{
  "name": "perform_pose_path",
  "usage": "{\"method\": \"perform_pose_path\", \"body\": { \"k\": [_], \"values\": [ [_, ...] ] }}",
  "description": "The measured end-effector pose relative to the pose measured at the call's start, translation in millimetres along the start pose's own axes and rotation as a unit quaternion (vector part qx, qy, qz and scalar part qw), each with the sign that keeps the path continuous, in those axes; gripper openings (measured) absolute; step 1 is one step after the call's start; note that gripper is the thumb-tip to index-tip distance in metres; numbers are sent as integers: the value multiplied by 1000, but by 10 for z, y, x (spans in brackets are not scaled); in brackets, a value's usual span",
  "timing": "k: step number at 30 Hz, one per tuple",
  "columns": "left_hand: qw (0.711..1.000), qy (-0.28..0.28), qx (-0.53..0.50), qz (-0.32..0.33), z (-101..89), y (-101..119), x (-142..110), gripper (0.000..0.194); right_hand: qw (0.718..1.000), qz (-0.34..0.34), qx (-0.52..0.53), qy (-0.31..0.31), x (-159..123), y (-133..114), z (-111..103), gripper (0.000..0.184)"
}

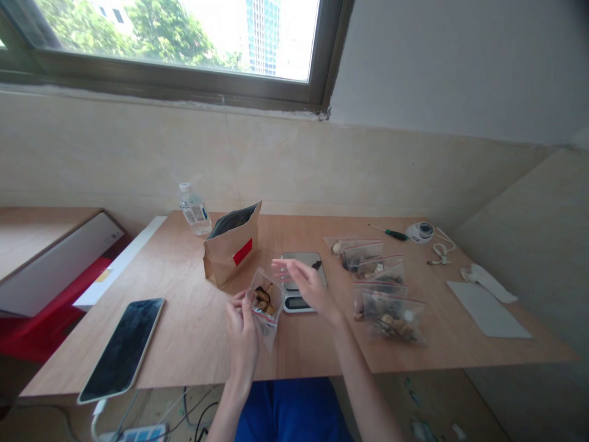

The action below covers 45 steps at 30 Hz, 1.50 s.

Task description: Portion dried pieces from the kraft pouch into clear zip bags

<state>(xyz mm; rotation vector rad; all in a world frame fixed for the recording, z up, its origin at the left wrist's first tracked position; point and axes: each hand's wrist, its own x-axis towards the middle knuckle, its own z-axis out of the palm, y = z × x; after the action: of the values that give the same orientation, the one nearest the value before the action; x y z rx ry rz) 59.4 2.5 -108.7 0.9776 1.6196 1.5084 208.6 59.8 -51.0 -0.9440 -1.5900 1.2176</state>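
My left hand (242, 331) pinches the edge of a small clear zip bag (265, 302) holding a few brown pieces and keeps it upright above the wooden table (193, 331). Just to its right, my right hand (304, 283) hovers with fingers spread and nothing in it, over a small digital scale (301, 277). A dark piece lies on the scale's plate. An open brown paper pouch (231, 248) with a red label stands behind the bag.
Several filled zip bags (381, 285) lie in a row right of the scale. A phone (123, 347) lies at front left, a water bottle (194, 210) at the back. A screwdriver (389, 232), a small white device (419, 231) and a paper sheet (485, 310) sit at right.
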Motion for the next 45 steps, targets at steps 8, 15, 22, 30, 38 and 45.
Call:
{"method": "perform_pose_path", "body": {
  "k": [8, 15, 22, 30, 38, 45],
  "values": [
    [999, 38, -6, -3, -27, 37, -27, 25, 896, -3, -410, 169, 36, 858, -678, 28],
    [997, 22, -19, 67, -16, 76, -90, 22, 896, 4, -412, 163, -20, 904, -743, 20],
    [997, 22, -47, 61, -12, 20, -92, 24, 939, -59, -303, 153, -140, 154, -331, 23],
    [997, 34, -7, 63, -32, 72, -143, 24, 970, -95, -221, 31, -395, -470, -28, 22],
    [997, 78, -5, 30, -30, 190, -206, 28, 987, 124, -101, -8, -852, 6, 251, 91],
    [996, 6, -83, 43, 21, 76, -325, 25, 994, 49, 31, 89, -782, 211, 579, 40]
  ]
}}
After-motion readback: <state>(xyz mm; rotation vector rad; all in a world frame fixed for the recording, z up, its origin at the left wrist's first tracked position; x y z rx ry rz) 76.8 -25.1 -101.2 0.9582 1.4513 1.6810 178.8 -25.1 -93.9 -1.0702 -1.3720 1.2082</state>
